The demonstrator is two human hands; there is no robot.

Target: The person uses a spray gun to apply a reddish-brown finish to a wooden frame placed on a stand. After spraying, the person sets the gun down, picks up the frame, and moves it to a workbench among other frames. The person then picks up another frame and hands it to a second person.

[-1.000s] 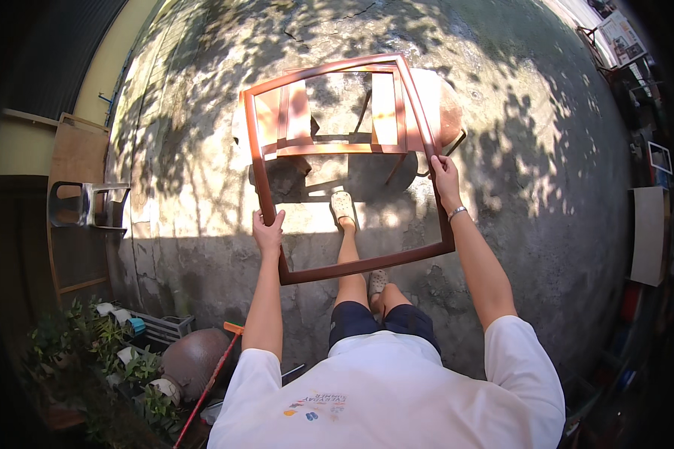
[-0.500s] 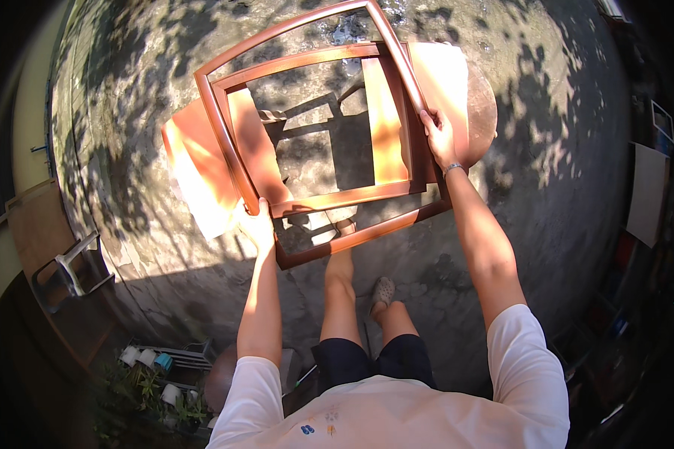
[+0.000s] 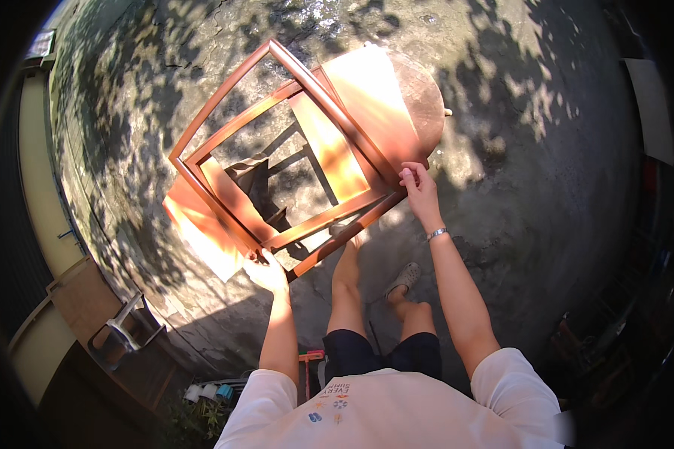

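A reddish-brown wooden frame (image 3: 206,196) with an open middle lies tilted in front of me. My left hand (image 3: 268,272) is closed around its near left corner. At its right side my right hand (image 3: 421,193), wearing a metal bracelet, has thumb and fingers pinched together at the edge. Just how much of the rim they grip is hard to see. Beneath is a second, lighter wooden frame (image 3: 323,218), resting over orange-brown boards (image 3: 371,86) that stick out left and right. Past the right board shows part of a round brown top (image 3: 424,105).
Rough concrete floor (image 3: 502,217) with leaf shadows surrounds the pieces. My shod foot (image 3: 404,278) stands on it. A grey metal-framed object (image 3: 127,329) leans by a brown panel (image 3: 97,299) at left. White pots (image 3: 195,392) with plants sit at lower left; a pale board (image 3: 650,108) stands far right.
The held frame has turned counterclockwise, its far corner swinging left and toward me. The pieces beneath look turned too, as my view has shifted. My right hand is lower and farther left.
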